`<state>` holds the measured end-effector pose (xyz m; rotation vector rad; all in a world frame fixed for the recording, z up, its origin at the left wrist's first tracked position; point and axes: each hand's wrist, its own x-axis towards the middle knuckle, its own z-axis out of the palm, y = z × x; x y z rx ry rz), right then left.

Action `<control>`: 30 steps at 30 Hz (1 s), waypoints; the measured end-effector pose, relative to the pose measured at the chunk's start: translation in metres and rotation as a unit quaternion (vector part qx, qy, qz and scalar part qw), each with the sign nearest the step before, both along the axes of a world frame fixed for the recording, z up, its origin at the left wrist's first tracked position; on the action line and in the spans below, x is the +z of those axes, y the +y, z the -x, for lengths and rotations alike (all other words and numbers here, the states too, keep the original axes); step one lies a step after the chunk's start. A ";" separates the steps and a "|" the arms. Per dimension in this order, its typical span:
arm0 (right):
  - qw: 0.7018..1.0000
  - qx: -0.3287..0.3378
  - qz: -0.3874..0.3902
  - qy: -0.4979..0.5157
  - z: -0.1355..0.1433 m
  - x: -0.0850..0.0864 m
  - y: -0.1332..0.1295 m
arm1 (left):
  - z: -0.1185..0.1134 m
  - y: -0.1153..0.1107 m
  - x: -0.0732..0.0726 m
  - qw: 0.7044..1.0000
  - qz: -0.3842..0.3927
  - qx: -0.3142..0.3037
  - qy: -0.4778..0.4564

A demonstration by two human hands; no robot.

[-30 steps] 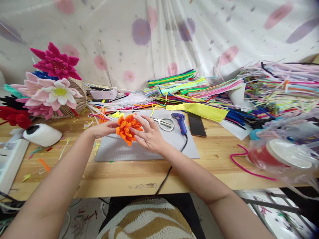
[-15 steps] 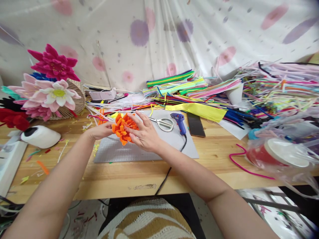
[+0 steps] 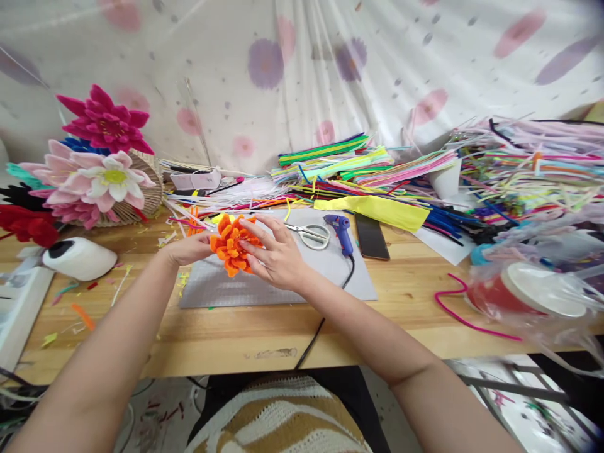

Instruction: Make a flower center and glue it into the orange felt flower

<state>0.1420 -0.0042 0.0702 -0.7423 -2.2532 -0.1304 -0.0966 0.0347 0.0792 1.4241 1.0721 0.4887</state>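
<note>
An orange fuzzy flower [image 3: 232, 246] with many layered petals is held above the grey mat [image 3: 274, 296]. My left hand [image 3: 191, 247] grips it from the left and behind; its fingertips are hidden by the petals. On the flower's right side, my right hand [image 3: 278, 255] touches the petals with its fingers spread. White-handled scissors [image 3: 315, 236] lie on the mat to the right of my right hand. Beside them rests a blue glue gun [image 3: 340, 234], its black cord running down over the table's front edge.
A black phone [image 3: 372, 236] lies right of the glue gun. Bundles of coloured stems [image 3: 340, 170] line the back. Finished flowers [image 3: 111, 176] and a white spool [image 3: 80, 259] stand left. A bagged red spool [image 3: 500, 289] is at right.
The upper fingers of my right hand have shifted slightly on the petals, and the flower is tilted a little differently. The view has moved slightly.
</note>
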 end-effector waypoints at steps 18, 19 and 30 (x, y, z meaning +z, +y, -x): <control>0.999 -0.005 0.051 -0.014 -0.004 0.005 0.000 | -0.010 -0.001 0.010 0.998 -0.045 0.037 0.026; 0.999 -0.003 0.047 -0.009 -0.003 0.005 0.001 | -0.011 -0.002 0.011 0.998 -0.046 0.034 0.029; 0.916 -0.023 0.291 0.277 -0.011 -0.006 0.021 | -0.015 -0.004 0.015 0.990 -0.106 0.097 0.004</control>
